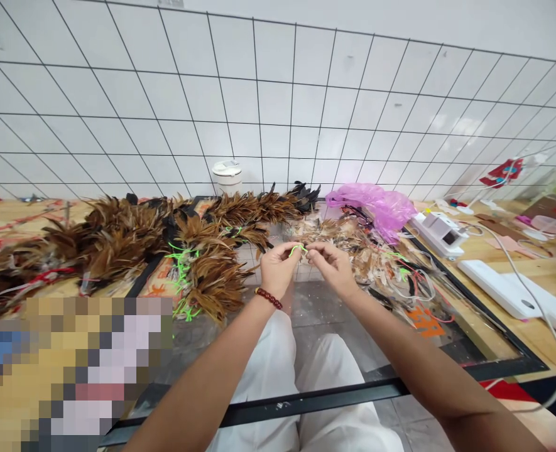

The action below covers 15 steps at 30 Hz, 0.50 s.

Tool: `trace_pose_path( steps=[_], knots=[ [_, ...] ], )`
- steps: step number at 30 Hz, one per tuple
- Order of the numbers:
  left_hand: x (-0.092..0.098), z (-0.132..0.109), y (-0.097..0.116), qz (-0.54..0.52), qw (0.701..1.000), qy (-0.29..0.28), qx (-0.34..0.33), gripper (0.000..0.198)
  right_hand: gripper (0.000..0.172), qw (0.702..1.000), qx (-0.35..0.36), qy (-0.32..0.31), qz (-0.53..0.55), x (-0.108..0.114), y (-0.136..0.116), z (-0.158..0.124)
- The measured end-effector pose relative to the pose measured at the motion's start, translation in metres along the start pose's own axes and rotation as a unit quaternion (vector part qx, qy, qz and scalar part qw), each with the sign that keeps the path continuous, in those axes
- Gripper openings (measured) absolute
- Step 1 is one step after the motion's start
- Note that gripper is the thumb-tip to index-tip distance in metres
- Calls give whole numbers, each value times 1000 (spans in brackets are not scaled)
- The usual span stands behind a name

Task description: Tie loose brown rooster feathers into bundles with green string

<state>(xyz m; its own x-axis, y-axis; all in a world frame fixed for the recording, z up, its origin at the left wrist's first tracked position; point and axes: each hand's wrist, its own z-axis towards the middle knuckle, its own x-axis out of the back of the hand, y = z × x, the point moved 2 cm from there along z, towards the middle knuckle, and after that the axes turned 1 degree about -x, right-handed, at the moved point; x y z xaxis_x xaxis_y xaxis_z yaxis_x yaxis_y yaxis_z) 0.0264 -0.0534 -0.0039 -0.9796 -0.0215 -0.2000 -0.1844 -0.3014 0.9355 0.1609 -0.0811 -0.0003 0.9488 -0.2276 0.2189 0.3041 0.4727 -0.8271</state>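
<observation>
Both hands meet over the middle of a glass panel with a black frame [315,399]. My left hand [278,267], with a dark red bead bracelet [269,298] at the wrist, pinches a thin bright green cord [298,248]. Close beside it on the right, my right hand [332,265] has its thumb and index finger pressed together at the cord's other end. Brown feather bundles [216,276] with green ties [183,276] lie left of my hands. Loose feathers [367,248] are heaped to the right.
A pink plastic bag [374,204] and a white lidded container [227,177] stand at the back by the tiled wall. More feather bundles [117,232] spread left. A white device [440,233], white boxes [497,289] and a cable [536,282] lie right.
</observation>
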Motion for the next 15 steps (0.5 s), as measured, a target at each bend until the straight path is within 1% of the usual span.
trace_pose_path(
  steps=[2, 4, 7, 12, 15],
  knots=[
    [1, 0, 2, 2, 1000, -16, -17, 11, 24, 995, -71, 7, 71, 1, 9, 3],
    [1, 0, 2, 4, 998, -34, -48, 9, 28, 989, -107, -6, 107, 1, 13, 5],
    [0, -1, 2, 8, 995, -44, -95, 6, 30, 987, -112, -37, 110, 1, 14, 6],
    [2, 0, 0, 44, 989, -49, -133, 5, 29, 992, -82, -56, 75, 1, 12, 7],
    [6, 0, -2, 87, 984, -58, -142, 7, 29, 988, -108, -74, 82, 2, 13, 8]
  ],
)
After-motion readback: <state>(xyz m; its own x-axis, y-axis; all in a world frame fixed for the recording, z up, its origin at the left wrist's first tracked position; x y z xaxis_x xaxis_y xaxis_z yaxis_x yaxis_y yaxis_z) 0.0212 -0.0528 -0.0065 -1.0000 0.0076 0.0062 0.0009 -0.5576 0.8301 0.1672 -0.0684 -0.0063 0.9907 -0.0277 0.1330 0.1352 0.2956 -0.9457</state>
